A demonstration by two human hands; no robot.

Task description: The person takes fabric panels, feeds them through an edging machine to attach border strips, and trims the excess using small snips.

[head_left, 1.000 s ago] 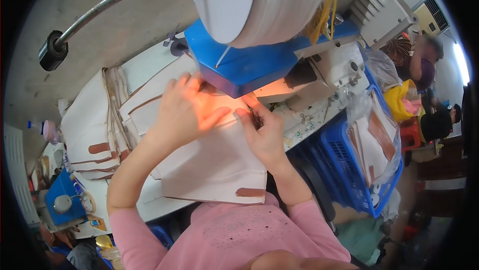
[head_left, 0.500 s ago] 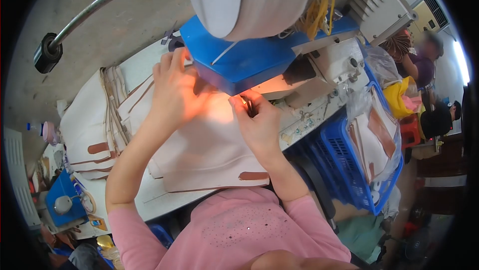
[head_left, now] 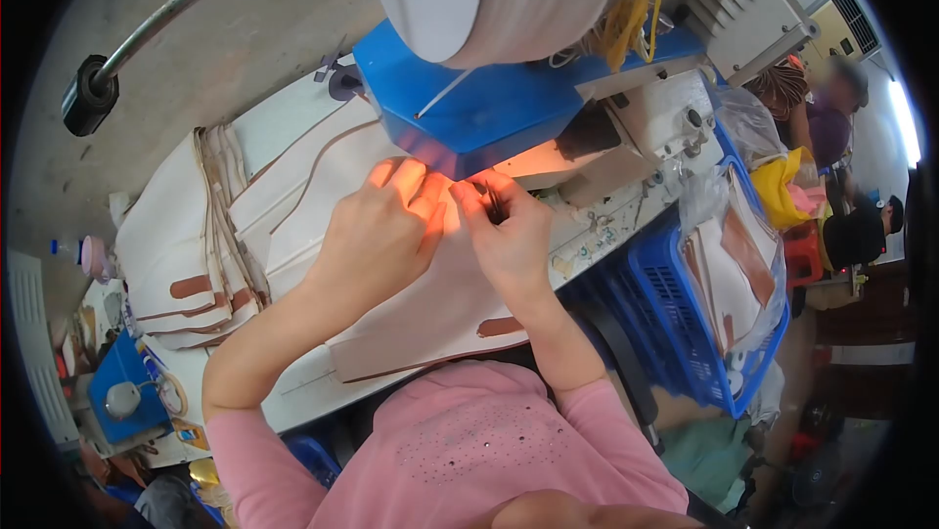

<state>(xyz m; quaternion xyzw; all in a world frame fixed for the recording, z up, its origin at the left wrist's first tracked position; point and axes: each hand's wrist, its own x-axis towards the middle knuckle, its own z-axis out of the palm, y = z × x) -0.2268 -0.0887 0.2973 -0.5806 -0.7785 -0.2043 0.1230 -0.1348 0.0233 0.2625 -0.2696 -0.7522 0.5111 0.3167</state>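
Observation:
Under the front edge of a blue sewing-machine-like head [head_left: 469, 109], both hands meet in an orange glow. My left hand [head_left: 377, 236] rests on a pale leather panel [head_left: 430, 324], its fingers curled towards the lit spot. What its fingertips pinch, if anything, is hidden. Close beside it, my right hand [head_left: 509, 236] is closed around a small dark metal tool [head_left: 496, 204], only partly visible between thumb and fingers. The panel has a brown rounded patch near its lower edge and lies across the white table [head_left: 293, 387].
A stack of similar pale panels [head_left: 176, 245] lies to the left. The large white spool [head_left: 518, 1] hangs above the machine. At right stands a blue basket [head_left: 675, 304] holding leather pieces. A person [head_left: 836, 118] is in the background.
My left hand has moved right and down, from the machine's left side to beside my right hand, and its fingers are now curled. The panel has shifted slightly; my right hand barely moved.

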